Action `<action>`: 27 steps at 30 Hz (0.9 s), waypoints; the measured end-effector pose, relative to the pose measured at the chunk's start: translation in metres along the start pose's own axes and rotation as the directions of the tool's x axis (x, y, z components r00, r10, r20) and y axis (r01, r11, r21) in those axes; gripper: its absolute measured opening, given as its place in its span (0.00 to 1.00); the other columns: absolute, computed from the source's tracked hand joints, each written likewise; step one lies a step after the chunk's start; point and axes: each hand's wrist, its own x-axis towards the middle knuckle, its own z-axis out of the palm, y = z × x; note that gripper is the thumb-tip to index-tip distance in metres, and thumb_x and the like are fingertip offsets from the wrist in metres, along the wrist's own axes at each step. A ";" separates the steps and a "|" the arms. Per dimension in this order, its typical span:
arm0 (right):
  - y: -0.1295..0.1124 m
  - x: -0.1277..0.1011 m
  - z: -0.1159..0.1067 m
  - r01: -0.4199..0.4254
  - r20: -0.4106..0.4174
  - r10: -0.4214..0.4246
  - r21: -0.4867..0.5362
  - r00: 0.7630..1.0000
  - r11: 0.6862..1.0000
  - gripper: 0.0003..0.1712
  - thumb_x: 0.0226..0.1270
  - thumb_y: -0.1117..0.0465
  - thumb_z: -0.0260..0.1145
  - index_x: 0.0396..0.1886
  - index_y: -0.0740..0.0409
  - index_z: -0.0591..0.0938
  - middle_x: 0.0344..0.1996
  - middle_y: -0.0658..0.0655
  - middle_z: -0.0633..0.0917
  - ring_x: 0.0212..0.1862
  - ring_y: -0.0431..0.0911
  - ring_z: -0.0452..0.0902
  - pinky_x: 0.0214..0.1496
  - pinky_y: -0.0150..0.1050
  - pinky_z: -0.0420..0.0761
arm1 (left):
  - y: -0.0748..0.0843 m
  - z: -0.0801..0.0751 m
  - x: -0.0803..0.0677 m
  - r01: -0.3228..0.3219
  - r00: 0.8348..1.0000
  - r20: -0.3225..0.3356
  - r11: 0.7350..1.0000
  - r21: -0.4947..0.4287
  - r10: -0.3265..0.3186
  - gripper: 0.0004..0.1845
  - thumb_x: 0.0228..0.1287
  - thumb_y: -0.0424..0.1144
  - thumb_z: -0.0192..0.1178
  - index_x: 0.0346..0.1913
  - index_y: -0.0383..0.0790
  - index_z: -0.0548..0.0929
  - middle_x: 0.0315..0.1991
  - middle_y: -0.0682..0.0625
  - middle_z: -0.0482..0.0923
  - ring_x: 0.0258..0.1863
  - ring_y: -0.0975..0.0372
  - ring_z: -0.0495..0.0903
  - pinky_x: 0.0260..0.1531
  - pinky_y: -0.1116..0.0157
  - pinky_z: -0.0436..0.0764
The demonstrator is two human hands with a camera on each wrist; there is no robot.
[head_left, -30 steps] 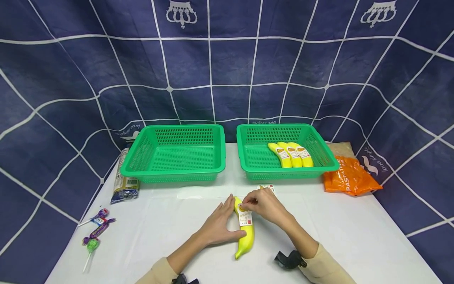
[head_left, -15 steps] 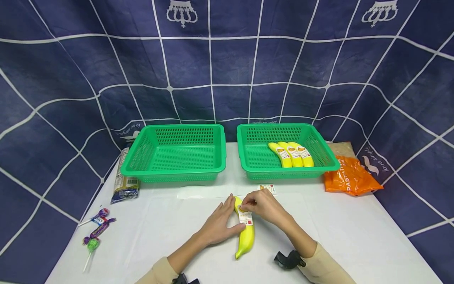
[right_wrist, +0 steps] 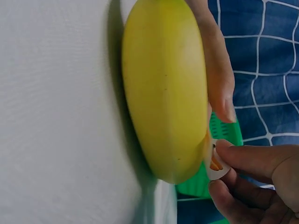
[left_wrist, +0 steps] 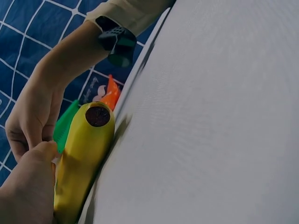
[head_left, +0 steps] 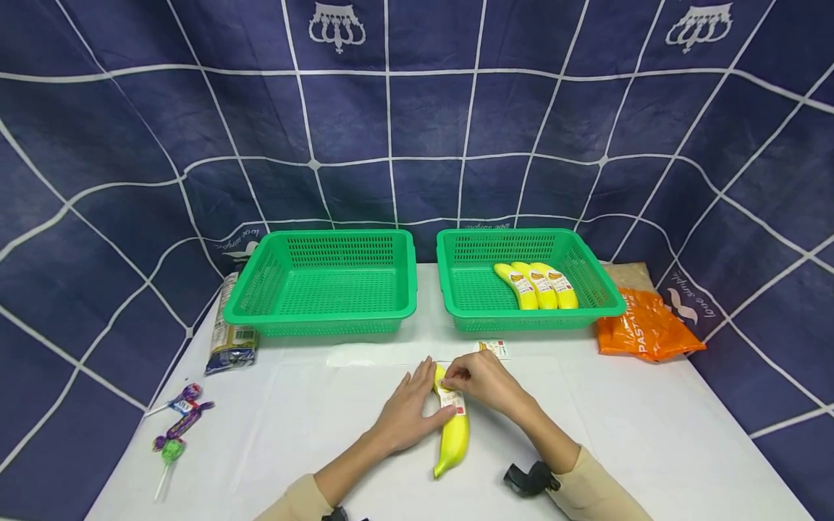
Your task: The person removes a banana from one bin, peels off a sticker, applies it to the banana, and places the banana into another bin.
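A yellow banana (head_left: 454,441) lies lengthwise on the white table in the head view. A white printed label (head_left: 452,400) sits along its upper half. My left hand (head_left: 409,414) lies along the banana's left side, fingers extended, its thumb on the label's lower end. At the far end, my right hand (head_left: 487,382) pinches the label's top between thumb and forefinger. The right wrist view shows that label end (right_wrist: 218,164), with a banana picture, lifted off the skin. Beyond the hands lies another label (head_left: 493,349), partly covered by the right hand.
Two green baskets stand at the back; the right basket (head_left: 531,319) holds 3 labelled bananas (head_left: 536,286), the left basket (head_left: 319,323) shows only its bottom. A dark-ended packet (head_left: 232,340) and lollipops (head_left: 174,434) lie left. An orange pasta bag (head_left: 641,325) lies right.
My left thumb has shifted up from the banana's skin onto the label's lower end. The right hand keeps its pinch at the label's top, nearly still.
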 end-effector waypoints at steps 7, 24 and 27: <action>0.009 0.001 0.008 -0.035 -0.008 0.035 0.007 0.999 0.999 0.03 0.57 0.60 0.74 0.25 0.51 0.87 0.19 0.42 0.84 0.22 0.27 0.71 0.26 0.24 0.74 | 0.004 0.002 0.001 0.018 1.000 -0.011 1.000 0.004 -0.018 0.54 0.62 0.74 0.46 0.77 0.36 0.51 0.79 0.44 0.47 0.78 0.55 0.48 0.76 0.49 0.53; 0.032 0.007 0.018 -0.304 0.047 0.302 0.222 0.952 0.926 0.09 0.53 0.53 0.76 0.25 0.52 0.87 0.19 0.46 0.85 0.22 0.35 0.77 0.24 0.29 0.77 | 0.004 -0.001 0.001 0.025 1.000 -0.001 1.000 -0.008 -0.025 0.54 0.61 0.73 0.49 0.77 0.35 0.50 0.79 0.44 0.46 0.79 0.56 0.46 0.77 0.50 0.52; 0.034 0.007 0.018 -0.337 0.091 0.325 0.233 0.941 0.912 0.11 0.54 0.52 0.76 0.25 0.54 0.88 0.19 0.47 0.86 0.22 0.36 0.77 0.24 0.30 0.78 | 0.003 0.001 0.000 0.026 1.000 -0.007 1.000 -0.014 -0.026 0.54 0.61 0.73 0.49 0.77 0.35 0.50 0.79 0.44 0.46 0.79 0.56 0.46 0.77 0.49 0.52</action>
